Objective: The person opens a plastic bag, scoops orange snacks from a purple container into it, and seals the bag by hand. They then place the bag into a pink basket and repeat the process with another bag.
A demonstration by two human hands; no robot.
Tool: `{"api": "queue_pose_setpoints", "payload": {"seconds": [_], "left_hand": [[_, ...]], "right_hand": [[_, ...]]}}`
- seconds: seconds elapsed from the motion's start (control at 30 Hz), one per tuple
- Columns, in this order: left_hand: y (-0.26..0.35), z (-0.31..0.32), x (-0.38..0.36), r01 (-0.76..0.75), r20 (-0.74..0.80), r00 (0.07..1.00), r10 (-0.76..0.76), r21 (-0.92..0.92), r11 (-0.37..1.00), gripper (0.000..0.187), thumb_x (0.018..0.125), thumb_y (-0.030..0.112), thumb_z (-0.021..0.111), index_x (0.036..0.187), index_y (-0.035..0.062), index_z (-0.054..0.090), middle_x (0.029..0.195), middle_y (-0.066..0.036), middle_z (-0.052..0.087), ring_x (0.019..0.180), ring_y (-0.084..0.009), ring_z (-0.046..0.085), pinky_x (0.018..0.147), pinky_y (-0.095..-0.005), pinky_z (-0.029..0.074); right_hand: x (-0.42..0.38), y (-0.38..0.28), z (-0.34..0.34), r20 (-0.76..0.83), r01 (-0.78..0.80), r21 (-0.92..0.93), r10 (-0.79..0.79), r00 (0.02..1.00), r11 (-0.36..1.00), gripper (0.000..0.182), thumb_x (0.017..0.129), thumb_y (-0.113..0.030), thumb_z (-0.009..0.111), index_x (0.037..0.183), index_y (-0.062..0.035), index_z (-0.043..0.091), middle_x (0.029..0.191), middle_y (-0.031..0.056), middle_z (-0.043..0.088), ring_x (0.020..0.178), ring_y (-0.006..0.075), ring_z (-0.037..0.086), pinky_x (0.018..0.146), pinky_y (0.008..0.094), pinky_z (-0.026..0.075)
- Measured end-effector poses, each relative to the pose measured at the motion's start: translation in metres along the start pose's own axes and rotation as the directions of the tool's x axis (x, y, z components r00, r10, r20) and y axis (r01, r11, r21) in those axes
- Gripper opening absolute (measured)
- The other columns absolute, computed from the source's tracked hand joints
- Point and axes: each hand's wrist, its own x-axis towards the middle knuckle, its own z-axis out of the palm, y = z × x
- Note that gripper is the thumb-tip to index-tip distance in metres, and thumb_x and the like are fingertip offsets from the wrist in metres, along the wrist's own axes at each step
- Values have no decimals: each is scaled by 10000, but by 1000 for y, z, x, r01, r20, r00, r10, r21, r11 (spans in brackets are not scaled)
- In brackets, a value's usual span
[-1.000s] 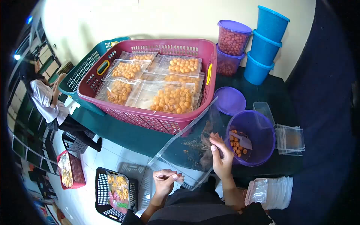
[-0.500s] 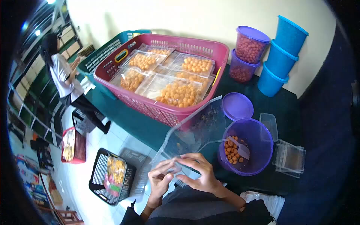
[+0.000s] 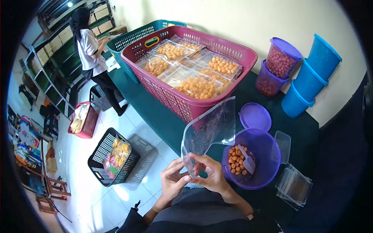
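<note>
My left hand [image 3: 173, 180] and my right hand [image 3: 211, 174] pinch the lower edge of a clear plastic bag [image 3: 206, 130], with their fingertips close together. The bag stands up from my hands and looks empty apart from small crumbs. Right of it, an open purple bucket [image 3: 270, 155] holds round orange snacks [image 3: 236, 159] and a pale purple scoop [image 3: 248, 165]. Behind the bag is a maroon basket [image 3: 163, 87] with several clear bags of orange snacks [image 3: 198, 87].
A purple lid [image 3: 255, 117], a clear lid [image 3: 283, 146] and flat empty bags [image 3: 294, 185] lie on the green table. Purple tubs [image 3: 278, 64] and stacked blue buckets [image 3: 309, 83] stand behind. A person [image 3: 91, 52] stands at left, near floor baskets [image 3: 112, 159].
The view has shifted, so the table and baskets sit differently in it. The bag is now narrower and more upright, and my fingers have come closer together on its edge.
</note>
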Motion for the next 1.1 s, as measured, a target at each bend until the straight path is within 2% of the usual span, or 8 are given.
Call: {"api": "queue_pose_setpoints", "payload": {"seconds": [0.37, 0.57, 0.63, 0.67, 0.73, 0.83, 1.03, 1.1], "left_hand": [[-19, 29, -19, 15, -118, 993, -14, 13, 1000, 347, 700, -9, 586, 1028, -67, 492, 1088, -162, 447, 1050, -273, 431, 817, -349, 430], [-17, 42, -24, 29, -183, 983, -24, 20, 999, 292, 809, 99, 452, 1042, -77, 465, 1108, -186, 452, 1038, -259, 446, 792, -348, 442], [-20, 45, -26, 75, -222, 974, -40, 151, 986, 328, 823, 164, 420, 1036, -82, 454, 1097, -204, 459, 1007, -285, 471, 752, -357, 462], [-21, 46, -27, 126, -260, 964, -52, 275, 953, 376, 836, 229, 388, 1030, -88, 442, 1085, -223, 467, 976, -312, 496, 712, -366, 483], [-22, 46, -26, 113, -247, 968, -28, 338, 934, 322, 846, 172, 370, 1024, -82, 458, 1056, -219, 488, 921, -282, 530, 691, -358, 490], [-23, 45, -26, 189, -288, 956, -64, 434, 881, 225, 824, 28, 384, 974, -84, 508, 940, -182, 555, 848, -199, 554, 680, -304, 489], [-37, 28, -34, 346, -286, 927, -242, 409, 844, 233, 806, -1, 428, 1012, -75, 506, 870, -125, 574, 787, -145, 552, 702, -254, 469], [-42, 23, -36, 362, -274, 924, -267, 400, 842, 241, 807, 0, 428, 1025, -75, 500, 874, -126, 574, 784, -143, 551, 700, -253, 469]], "right_hand": [[-21, 0, -27, 85, -128, 190, 114, 990, 973, 612, 627, -113, 708, 1153, -42, 404, 745, -7, 438, 665, 46, 453, 618, 173, 408], [-25, -5, -30, 11, -155, 198, 156, 988, 968, 364, 705, -51, 629, 1029, -18, 465, 788, 33, 510, 696, 78, 512, 621, 198, 429], [-23, -11, -31, 39, 17, -143, -12, 999, 990, 201, 737, -3, 559, 932, -5, 511, 776, 65, 550, 703, 101, 550, 613, 210, 448], [-23, -11, -31, 42, 19, -141, -13, 999, 990, 201, 737, -3, 559, 932, -5, 511, 776, 65, 550, 703, 101, 550, 613, 210, 448], [-23, -9, -29, 71, 94, -251, -78, 994, 963, 147, 736, 15, 546, 881, 5, 530, 768, 95, 568, 695, 126, 573, 594, 222, 459], [-24, -9, -26, 56, 18, -350, 2, 998, 937, 102, 715, -6, 556, 807, 3, 513, 722, 95, 548, 651, 144, 573, 563, 231, 454], [-26, -1, -25, 44, -87, -511, 127, 991, 855, 127, 694, -82, 550, 726, 18, 480, 689, 140, 527, 595, 262, 552, 532, 311, 438], [-24, -3, -28, 120, -176, -572, 294, 948, 801, 163, 700, -122, 533, 713, 29, 473, 662, 174, 517, 598, 321, 534, 530, 349, 425]]}}
